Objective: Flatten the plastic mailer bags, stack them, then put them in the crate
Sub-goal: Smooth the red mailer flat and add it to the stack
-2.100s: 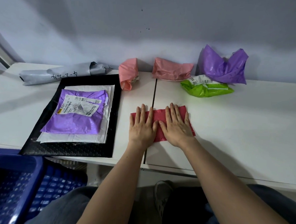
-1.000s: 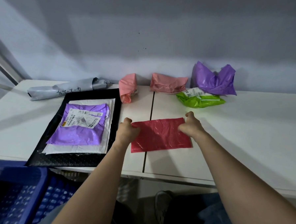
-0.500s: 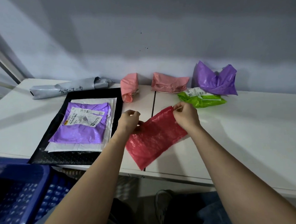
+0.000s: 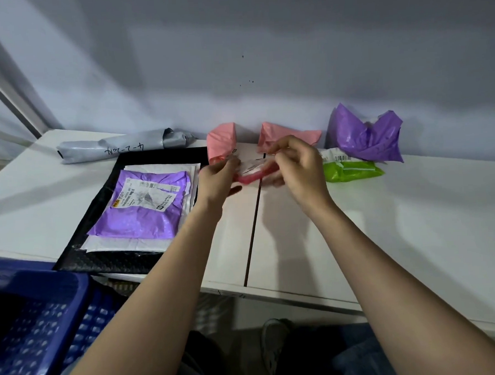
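My left hand [image 4: 218, 181] and my right hand [image 4: 299, 167] hold a red mailer bag [image 4: 254, 174] in the air between them, above the middle of the white table [image 4: 414, 221]. Both pinch it near its top edge, and it is blurred with a white label showing. To the left lies a flat stack: a purple mailer [image 4: 144, 207] on a white mailer [image 4: 123, 242] on a black mailer [image 4: 106, 260]. A blue crate [image 4: 32, 322] stands below the table's front left edge.
Along the wall lie a rolled grey mailer [image 4: 123, 145], two crumpled pink mailers [image 4: 221, 141] [image 4: 292, 136], a crumpled purple mailer [image 4: 367, 138] and a green mailer [image 4: 351, 172]. A dark seam [image 4: 251, 230] splits the table. My knees and a shoe show below.
The red mailer lay flat under both palms, then both hands took its far corners and lifted it. Now it is raised higher and turned, with its label side showing.
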Tool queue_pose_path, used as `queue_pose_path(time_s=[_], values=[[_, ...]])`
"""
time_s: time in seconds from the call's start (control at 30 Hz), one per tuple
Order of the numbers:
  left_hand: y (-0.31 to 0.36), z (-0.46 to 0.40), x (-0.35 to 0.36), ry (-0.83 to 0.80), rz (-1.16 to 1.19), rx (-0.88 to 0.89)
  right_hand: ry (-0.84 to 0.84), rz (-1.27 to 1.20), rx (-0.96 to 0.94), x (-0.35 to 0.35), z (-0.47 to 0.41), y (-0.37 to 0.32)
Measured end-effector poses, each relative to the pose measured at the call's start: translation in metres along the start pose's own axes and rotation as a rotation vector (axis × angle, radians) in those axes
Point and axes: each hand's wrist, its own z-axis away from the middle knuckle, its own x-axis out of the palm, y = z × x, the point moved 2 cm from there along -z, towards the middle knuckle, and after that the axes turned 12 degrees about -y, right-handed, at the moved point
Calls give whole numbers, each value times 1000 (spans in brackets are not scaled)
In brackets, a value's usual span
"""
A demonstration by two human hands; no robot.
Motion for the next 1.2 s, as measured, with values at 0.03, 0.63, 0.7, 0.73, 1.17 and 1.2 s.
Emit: queue_pose_path(time_s=[0.03, 0.63, 0.7, 0.73, 1.17, 1.2], values=[[1, -3, -5, 36, 35, 42, -40, 1, 10, 3, 1, -2], [-12, 18, -215, -36, -504, -133, -597, 519, 44, 152, 10, 27], [-27, 13, -219, -14, -825, -136, -687, 595, 77, 168, 13, 35], [-32, 12, -219, 33, -926, -92, -726, 642, 87, 177, 13, 38], [-78, -18, -200, -205, -1392, -52, -742, 965, 141, 216, 7, 66], [-77, -18, -200, -201, -1392, -51, -758, 975, 157, 216, 6, 67]])
